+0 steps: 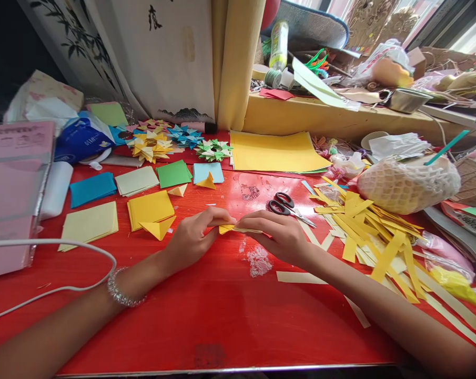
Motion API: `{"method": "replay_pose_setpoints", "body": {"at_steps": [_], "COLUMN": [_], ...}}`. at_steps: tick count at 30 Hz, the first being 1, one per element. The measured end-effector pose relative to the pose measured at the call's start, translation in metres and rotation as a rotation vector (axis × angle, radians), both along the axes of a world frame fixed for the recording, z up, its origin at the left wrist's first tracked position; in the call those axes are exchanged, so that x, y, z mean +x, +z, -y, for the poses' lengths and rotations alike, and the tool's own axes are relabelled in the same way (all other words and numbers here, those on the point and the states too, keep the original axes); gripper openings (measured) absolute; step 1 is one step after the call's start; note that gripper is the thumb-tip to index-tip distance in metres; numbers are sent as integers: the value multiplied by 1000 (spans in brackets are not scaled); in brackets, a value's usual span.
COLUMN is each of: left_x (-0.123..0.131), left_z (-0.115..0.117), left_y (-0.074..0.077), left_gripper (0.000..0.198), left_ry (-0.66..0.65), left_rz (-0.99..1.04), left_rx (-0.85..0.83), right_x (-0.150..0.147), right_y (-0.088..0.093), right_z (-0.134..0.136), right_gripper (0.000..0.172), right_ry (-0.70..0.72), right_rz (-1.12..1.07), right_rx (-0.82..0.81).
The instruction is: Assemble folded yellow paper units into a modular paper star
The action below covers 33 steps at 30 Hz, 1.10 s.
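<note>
The red table (174, 331) spread beneath both hands. To the right of the right hand lay a loose pile of yellow and cream strips (387, 255), and well ahead of both hands, a large yellow sheet (277, 151). The left hand (188, 239) and the right hand (281, 237) came close together at the fingertips — each pinched shut on the folded paper (226, 229) between them, yellow by the left fingers and pale by the right. Whether it was one piece or two, I could not tell. Ahead of the left hand and to its left sat a yellow square stack (151, 206), with a blue stack (92, 189) farther off. Black-handled scissors (284, 204) lay just beyond the right hand. Past the left hand stood a green-and-white folded ring (214, 153); just beside that hand, a folded yellow triangle (159, 228) touched the yellow stack.
</note>
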<state>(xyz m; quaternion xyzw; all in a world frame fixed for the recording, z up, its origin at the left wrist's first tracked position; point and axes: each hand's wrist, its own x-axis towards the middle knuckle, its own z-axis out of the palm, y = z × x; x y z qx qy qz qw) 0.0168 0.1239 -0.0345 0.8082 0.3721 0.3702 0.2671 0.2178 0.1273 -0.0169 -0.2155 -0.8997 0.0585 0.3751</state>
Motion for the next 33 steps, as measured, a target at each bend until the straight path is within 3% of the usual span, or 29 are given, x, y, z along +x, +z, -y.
{"method": "replay_pose_setpoints", "body": {"at_steps": [12,22,33], "left_x": [0,0,0], "left_z": [0,0,-1], "left_y": [-1,0,1], "left_gripper": [17,15,14], "left_ry": [15,7,18], "left_rz": [18,52,30], "left_rx": [-49,-72,-67], "right_x": [5,15,16], "right_y": [-5,-8,-7], "right_z": [-6,-14,-17], "right_gripper": [13,14,12], "right_ry": [-103,-62,-45], "right_rz": [125,314,334], "right_rx": [39,116,112]}}
